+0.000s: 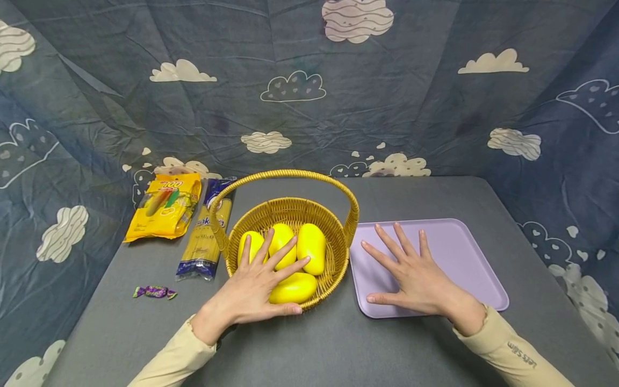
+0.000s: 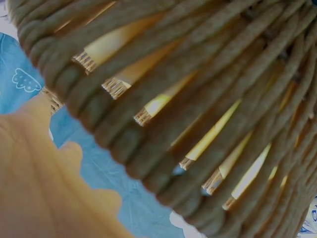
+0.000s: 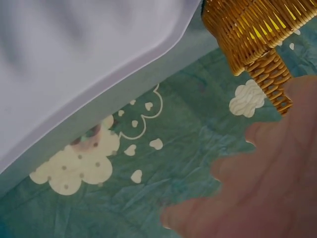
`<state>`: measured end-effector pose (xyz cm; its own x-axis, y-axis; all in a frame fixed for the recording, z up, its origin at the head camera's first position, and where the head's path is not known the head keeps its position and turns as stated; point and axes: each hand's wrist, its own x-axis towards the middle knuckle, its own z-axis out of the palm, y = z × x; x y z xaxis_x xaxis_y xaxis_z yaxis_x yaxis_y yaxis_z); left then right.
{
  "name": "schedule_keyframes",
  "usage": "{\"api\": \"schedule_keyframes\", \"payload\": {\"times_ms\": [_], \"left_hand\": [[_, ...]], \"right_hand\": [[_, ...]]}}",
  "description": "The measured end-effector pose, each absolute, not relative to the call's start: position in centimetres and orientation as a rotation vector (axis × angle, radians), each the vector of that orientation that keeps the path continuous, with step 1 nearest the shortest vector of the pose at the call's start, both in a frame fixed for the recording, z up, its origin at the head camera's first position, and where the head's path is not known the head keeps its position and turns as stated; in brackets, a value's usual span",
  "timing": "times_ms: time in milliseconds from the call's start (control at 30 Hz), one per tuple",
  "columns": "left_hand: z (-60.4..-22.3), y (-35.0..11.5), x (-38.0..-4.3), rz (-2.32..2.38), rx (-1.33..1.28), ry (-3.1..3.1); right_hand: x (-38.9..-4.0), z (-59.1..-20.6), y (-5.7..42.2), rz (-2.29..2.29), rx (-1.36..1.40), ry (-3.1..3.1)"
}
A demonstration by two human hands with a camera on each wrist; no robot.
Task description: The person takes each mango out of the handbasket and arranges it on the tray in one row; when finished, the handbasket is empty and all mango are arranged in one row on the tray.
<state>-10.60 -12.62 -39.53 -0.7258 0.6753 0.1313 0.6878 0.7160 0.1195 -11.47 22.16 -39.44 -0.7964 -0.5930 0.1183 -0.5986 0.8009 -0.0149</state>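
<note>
My left hand (image 1: 256,285) is spread with straight fingers over the front left of a wicker basket (image 1: 338,271), overlapping it in the head view. Inside the basket lie several yellow mangoes (image 1: 311,247), partly hidden behind my fingers. In the left wrist view the woven basket wall (image 2: 148,144) fills most of the picture beside my palm, and yellow shows through its gaps. My right hand (image 1: 416,279), fingers fanned out and holding nothing, is over a light purple tray (image 1: 459,247). The right wrist view has the tray's rim (image 3: 148,62) and the basket's handle base (image 3: 270,79) near my fingers.
Left of the basket lie a clear-and-blue pack of spaghetti (image 1: 205,236) and a yellow snack bag (image 1: 164,207) with a mango picture. A purple wrapped candy (image 1: 155,292) lies nearer the front left. The basket's tall arched handle (image 1: 290,173) rises above its rim. Cloud-patterned cloth (image 1: 300,123) hangs behind the grey table (image 1: 309,355).
</note>
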Motion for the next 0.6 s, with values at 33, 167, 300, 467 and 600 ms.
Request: {"api": "schedule_keyframes", "payload": {"times_ms": [33,167,300,467,600], "left_hand": [[-39.5,-12.6,-10.6,-0.246,-1.127,-2.834],[-39.5,-12.7,-10.6,-0.237,-1.133,-2.807],[-39.3,-12.9,-10.7,-0.274,-1.163,-2.709],[-39.0,-13.4,-10.8,-0.489,-1.174,-2.423],[-39.0,-14.3,-10.8,-0.709,-1.035,-2.133]], "right_hand": [[-11.5,-39.4,22.2,0.075,0.955,-2.875],[-11.7,-39.3,22.2,0.062,0.955,-2.835],[-11.8,-39.1,22.1,0.12,0.946,-2.732],[-11.8,-38.7,21.4,0.312,0.96,-2.499],[-11.9,-38.4,20.3,0.451,1.023,-2.262]]}}
